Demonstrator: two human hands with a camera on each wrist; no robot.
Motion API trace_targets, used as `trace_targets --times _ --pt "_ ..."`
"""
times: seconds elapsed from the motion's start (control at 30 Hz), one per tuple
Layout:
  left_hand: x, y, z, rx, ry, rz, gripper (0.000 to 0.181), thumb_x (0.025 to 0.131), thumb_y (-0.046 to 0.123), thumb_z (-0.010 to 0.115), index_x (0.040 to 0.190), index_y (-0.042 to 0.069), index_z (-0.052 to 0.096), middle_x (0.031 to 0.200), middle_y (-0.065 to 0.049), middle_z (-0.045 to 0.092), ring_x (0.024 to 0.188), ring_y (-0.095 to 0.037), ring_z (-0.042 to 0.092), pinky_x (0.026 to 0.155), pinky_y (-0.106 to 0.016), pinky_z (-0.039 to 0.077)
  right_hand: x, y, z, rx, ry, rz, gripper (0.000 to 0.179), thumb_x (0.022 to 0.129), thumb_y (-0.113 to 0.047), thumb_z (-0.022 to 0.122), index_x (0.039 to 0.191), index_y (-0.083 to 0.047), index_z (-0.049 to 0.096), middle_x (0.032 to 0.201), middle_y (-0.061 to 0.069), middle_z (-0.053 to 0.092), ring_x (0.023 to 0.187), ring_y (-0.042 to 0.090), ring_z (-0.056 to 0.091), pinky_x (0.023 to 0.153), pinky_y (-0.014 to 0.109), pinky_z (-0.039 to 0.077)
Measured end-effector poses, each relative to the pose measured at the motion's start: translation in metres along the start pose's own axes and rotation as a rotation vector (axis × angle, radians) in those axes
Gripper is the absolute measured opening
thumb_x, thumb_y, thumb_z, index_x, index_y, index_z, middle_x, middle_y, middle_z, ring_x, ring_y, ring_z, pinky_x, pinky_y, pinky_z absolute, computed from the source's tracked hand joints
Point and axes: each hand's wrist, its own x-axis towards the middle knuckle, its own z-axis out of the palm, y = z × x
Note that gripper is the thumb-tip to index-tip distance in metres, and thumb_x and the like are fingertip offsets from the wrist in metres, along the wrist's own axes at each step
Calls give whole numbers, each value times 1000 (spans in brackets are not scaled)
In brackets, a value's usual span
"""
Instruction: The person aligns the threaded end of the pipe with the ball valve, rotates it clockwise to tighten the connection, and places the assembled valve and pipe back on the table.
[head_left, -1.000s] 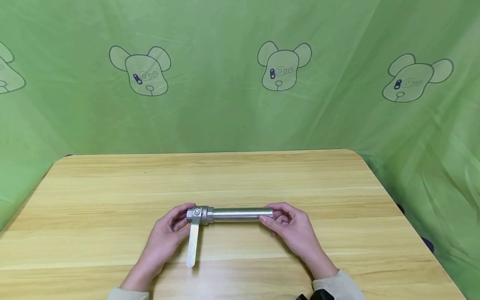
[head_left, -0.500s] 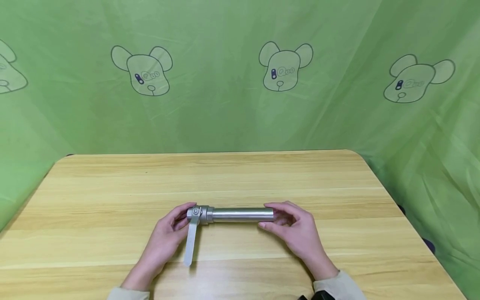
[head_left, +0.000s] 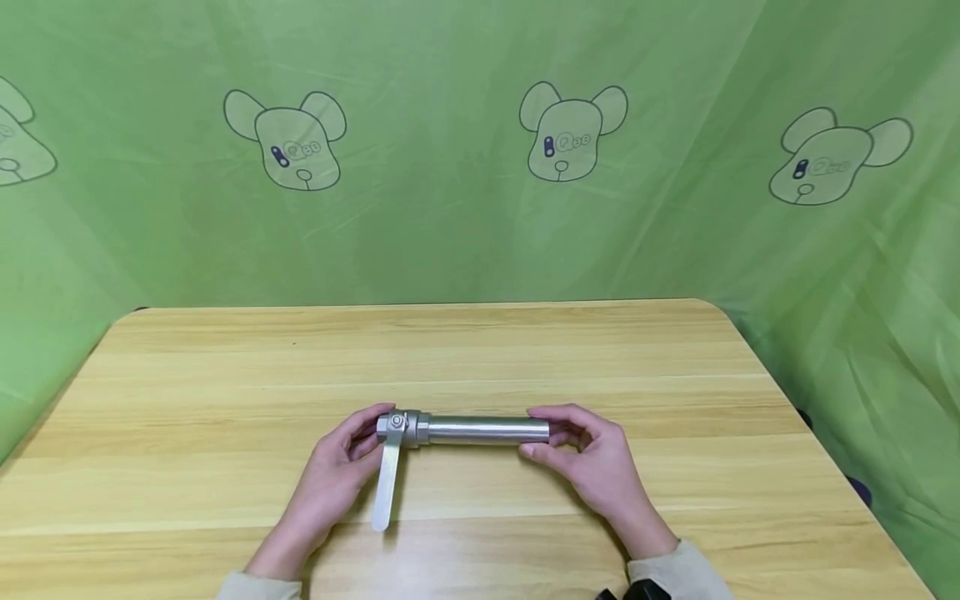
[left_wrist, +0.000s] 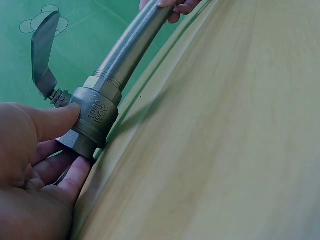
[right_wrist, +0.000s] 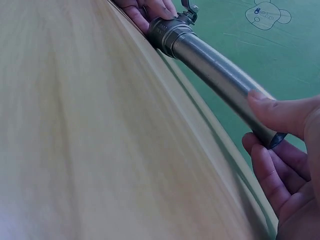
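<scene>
A metal ball valve (head_left: 405,429) with a flat lever handle (head_left: 387,483) has a smooth steel pipe (head_left: 487,429) joined to its right side. Valve and pipe lie level across the front of the table. My left hand (head_left: 330,475) holds the valve's hex end, thumb on the body beside the raised lettering "1000 WOG" in the left wrist view. In the head view the lever points toward me. At the pipe's free end, my right hand (head_left: 600,458) pinches the tube, its thumb (right_wrist: 280,112) on one side and curled fingers on the other.
The wood-grain table (head_left: 480,350) has rounded far corners. Behind it and along the sides hangs a green curtain (head_left: 427,217) printed with cartoon animal heads. A black object (head_left: 647,590) shows at the right sleeve (head_left: 678,575).
The lever tipped slightly left, then came back. My right thumb slid from the pipe's top face down to its near side. The left hand stays on the valve.
</scene>
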Motion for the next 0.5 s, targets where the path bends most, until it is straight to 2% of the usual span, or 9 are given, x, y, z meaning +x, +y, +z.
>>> trace_targets --times 0.5 --pt "-1 1 0 7 13 -6 57 99 -1 69 153 13 58 159 -23 55 144 -38 60 116 -27 53 1 -6 2 -43 -9 115 40 86 -12 91 123 -4 78 101 13 79 83 7 72 76 19 66"
